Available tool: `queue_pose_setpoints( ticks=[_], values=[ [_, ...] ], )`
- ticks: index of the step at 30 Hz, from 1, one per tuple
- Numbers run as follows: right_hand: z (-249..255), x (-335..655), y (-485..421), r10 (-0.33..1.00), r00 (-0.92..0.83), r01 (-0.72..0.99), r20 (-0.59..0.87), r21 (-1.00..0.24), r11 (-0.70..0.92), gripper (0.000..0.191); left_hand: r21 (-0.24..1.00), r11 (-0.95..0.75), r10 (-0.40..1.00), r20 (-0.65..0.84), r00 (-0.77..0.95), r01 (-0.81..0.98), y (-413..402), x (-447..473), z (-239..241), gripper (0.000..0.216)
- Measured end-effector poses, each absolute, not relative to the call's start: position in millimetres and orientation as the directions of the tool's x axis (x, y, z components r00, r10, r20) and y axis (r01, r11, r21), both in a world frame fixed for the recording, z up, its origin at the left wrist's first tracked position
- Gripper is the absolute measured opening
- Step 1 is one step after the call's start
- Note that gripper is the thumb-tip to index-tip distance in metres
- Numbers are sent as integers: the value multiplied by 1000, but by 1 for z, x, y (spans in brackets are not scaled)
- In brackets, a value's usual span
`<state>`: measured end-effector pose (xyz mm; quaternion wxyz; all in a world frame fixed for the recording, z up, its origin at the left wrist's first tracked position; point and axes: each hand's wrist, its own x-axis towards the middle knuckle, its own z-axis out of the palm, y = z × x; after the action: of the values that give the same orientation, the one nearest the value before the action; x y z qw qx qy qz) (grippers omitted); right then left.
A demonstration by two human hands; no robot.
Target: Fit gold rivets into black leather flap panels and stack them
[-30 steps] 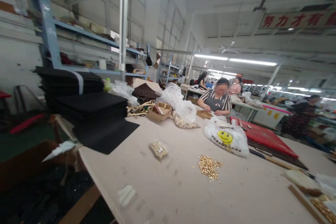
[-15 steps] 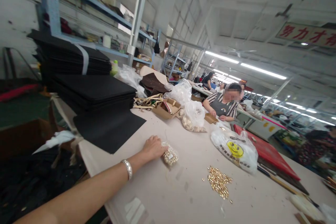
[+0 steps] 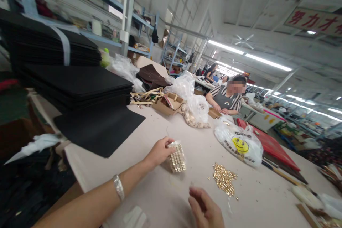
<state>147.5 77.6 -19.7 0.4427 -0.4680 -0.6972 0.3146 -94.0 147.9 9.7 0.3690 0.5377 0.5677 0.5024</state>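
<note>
As we follow the left forearm down to the table, we find the left hand closed on the upper left edge of a clear plastic packet, its thumb across the side facing us. The packet, packed with small gold-coloured pieces in rows, is tilted up over the tabletop; we cannot tell whether its lower edge touches. We judge it fairly dense for its size, with a thin, slick wrapper that may slide or tear, around contents that are hard but likely to shift. A broad hold, thumb on one face and fingers behind, with support beneath, seems surer than a pinch of loose film. Nearer us, the right hand is open, fingers half curled, thumb apart, with nothing visible in it. Just beyond it to the right lies a loose pile of shiny gold pieces. Farther out we see a white plastic bag with a yellow smiling face, an open cardboard box, a stack of black sheets at left, and a co-worker seated across the table.
</note>
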Motion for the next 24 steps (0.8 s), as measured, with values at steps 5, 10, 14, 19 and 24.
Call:
queue_pose_setpoints(
  ticks=[5, 10, 14, 19, 24],
  values=[
    [23, 145, 84, 890, -119, 440, 440, -780, 445, 31, 989, -145, 989, 145, -20, 25, 120, -60, 31, 31],
    [59, 159, 75, 840, -202, 477, 503, -699, 533, 32, 991, -86, 969, 108, 221, -107, 88, -29, 53, 31],
    [65, 176, 58, 892, -259, 415, 371, -791, 450, 24, 996, -59, 946, 79, 316, -74, 70, -14, 60, 25],
    [59, 196, 40, 890, -302, 471, 341, -759, 450, 17, 989, -104, 931, 60, 360, 105, 58, -5, 53, 27],
    [42, 202, 28, 903, -225, 528, 366, -732, 429, 20, 989, -75, 898, 11, 440, 129, 56, -2, 42, 33]
  ],
)
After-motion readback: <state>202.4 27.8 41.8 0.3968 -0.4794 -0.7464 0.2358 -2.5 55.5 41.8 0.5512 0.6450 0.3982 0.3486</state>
